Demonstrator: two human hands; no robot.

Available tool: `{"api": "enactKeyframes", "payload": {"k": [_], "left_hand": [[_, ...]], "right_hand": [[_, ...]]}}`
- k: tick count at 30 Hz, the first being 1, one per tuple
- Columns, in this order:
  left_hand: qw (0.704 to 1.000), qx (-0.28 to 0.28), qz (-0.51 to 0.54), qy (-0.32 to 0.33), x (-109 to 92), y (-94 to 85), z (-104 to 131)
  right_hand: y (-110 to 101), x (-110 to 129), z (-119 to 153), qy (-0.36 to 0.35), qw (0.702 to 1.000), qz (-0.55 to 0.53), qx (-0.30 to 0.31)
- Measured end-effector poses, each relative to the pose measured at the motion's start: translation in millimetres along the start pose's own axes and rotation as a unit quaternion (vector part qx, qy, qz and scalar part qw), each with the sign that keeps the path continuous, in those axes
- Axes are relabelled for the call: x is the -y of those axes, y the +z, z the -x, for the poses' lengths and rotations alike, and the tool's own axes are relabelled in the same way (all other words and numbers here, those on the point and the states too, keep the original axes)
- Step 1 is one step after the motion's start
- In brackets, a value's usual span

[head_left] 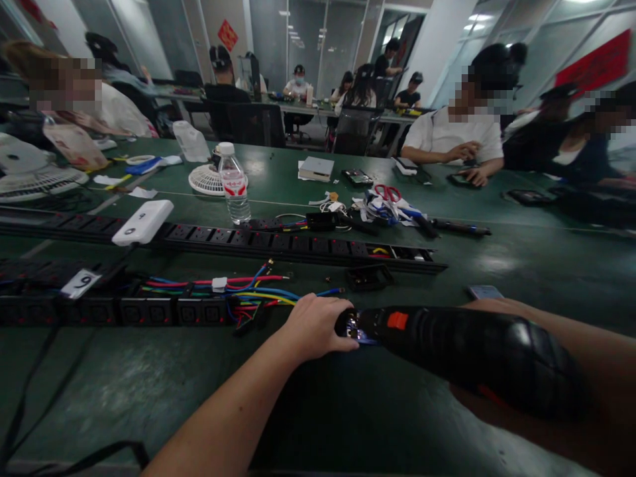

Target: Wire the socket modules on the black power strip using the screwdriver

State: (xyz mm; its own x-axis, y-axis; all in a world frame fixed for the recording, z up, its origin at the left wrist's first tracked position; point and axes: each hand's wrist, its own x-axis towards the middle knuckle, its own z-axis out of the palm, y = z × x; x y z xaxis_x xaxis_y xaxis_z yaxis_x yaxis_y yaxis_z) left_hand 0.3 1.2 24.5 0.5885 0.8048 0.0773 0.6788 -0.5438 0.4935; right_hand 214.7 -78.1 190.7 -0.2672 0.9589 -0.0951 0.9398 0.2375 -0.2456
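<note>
My left hand (318, 324) is closed at its fingertips on a small circuit board (365, 339), which lies low over the table. Most of the board is covered by my fingers and the tool. My right hand (470, 401) is wrapped under a black power screwdriver (447, 341) with an orange switch, and the tool's body hides most of its fingers. The screwdriver's nose points left and reaches the board beside my left thumb. Close to my left wrist, red, blue and yellow wires (263, 291) come out of the end of a black socket strip (149, 311).
Behind lies a longer black socket strip (278, 245) with a white box (143, 222) on it. A black plastic housing (368, 277) sits beyond my left hand. Farther back are a water bottle (233, 185), red-handled scissors (387, 193) and a co-worker (454, 136).
</note>
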Motion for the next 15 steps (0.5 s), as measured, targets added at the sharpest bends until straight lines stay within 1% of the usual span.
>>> {"api": "enactKeyframes", "payload": {"k": [3, 5, 9, 13, 14, 15], "left_hand": [[1.0, 0.008, -0.005, -0.004, 0.0, 0.3, -0.1], [1.0, 0.009, -0.008, -0.008, 0.2, 0.4, -0.3], [1.0, 0.003, -0.004, 0.001, -0.2, -0.5, -0.2], [1.0, 0.001, -0.001, 0.006, -1.9, -1.9, 0.1], [1.0, 0.004, -0.001, 0.004, -2.3, -2.2, 0.2], [1.0, 0.006, -0.002, 0.003, -2.8, -2.5, 0.2]], "right_hand": [[-10.3, 12.5, -7.4, 0.015, 0.999, -0.005, 0.043], [-15.7, 16.3, -10.3, 0.013, 0.997, 0.004, 0.07], [-20.4, 14.2, -13.0, -0.019, 0.993, -0.01, 0.119], [-22.6, 9.7, -18.5, -0.076, 0.98, -0.033, 0.178], [-22.6, 8.5, -19.5, -0.091, 0.978, -0.035, 0.187], [-22.0, 7.1, -20.0, -0.096, 0.979, -0.035, 0.178]]}}
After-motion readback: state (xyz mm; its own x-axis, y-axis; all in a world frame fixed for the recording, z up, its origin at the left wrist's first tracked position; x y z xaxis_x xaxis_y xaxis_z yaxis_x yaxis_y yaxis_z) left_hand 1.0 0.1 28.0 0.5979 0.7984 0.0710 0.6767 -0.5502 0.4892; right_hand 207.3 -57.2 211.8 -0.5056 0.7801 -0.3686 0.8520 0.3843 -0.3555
